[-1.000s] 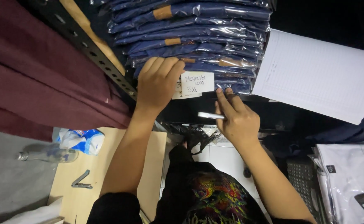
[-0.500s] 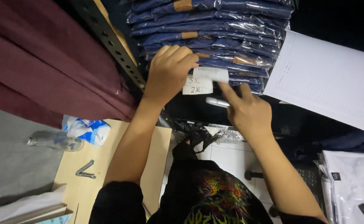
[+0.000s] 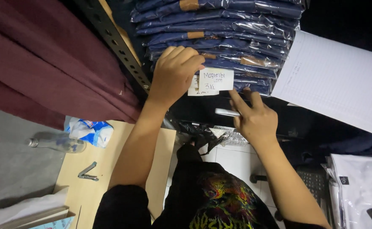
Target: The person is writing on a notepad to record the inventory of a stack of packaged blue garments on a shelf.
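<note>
My left hand (image 3: 175, 72) presses small white paper labels (image 3: 215, 79) against the front of a stack of folded dark blue garments in clear plastic bags (image 3: 220, 38) on a shelf. Its fingers curl over the labels' left edge. My right hand (image 3: 254, 118) is just below the labels, holding a white marker pen (image 3: 227, 112) sideways, two fingers stretched up toward the stack.
A slotted black metal shelf upright (image 3: 113, 42) runs diagonally beside dark red cloth (image 3: 46, 63). A sheet of squared paper (image 3: 338, 80) hangs at right. Lower left: a wooden board (image 3: 105, 169) with a metal clip (image 3: 87, 171), a plastic bottle (image 3: 58, 143), a blue-white packet (image 3: 88, 129). White bagged garments (image 3: 360, 191) lie lower right.
My left hand has shifted the labels so a second label now shows on top. My right hand stays just under them with the pen, fingers spread wider.
</note>
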